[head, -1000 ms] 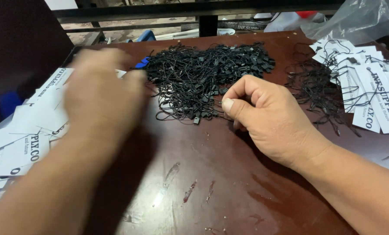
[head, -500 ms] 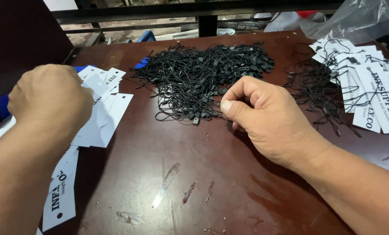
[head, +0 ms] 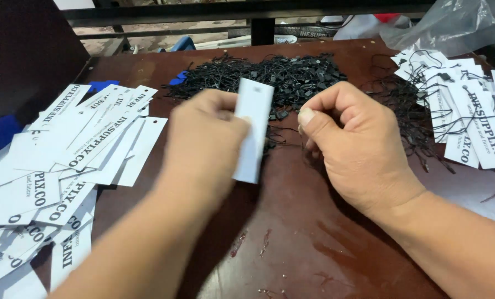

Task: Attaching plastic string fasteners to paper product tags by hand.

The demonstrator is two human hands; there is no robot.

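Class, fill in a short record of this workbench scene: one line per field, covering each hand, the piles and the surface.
Left hand: holds a white paper tag upright
Right hand: fingers pinched beside the tag; whether it grips a loop cannot be told
Centre pile: black string loops
Left pile: loose white printed tags
Right pile: tags with strings attached
Surface: dark red-brown table
Far right: clear plastic bag

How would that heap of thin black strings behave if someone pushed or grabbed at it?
The pile of black strings looks floppy and tangled, so a push would probably drag it as a clump. Each loop seems very light, and grabbing one may lift its neighbours. The right hand pinches at the pile's edge; the left hand holds a white tag.
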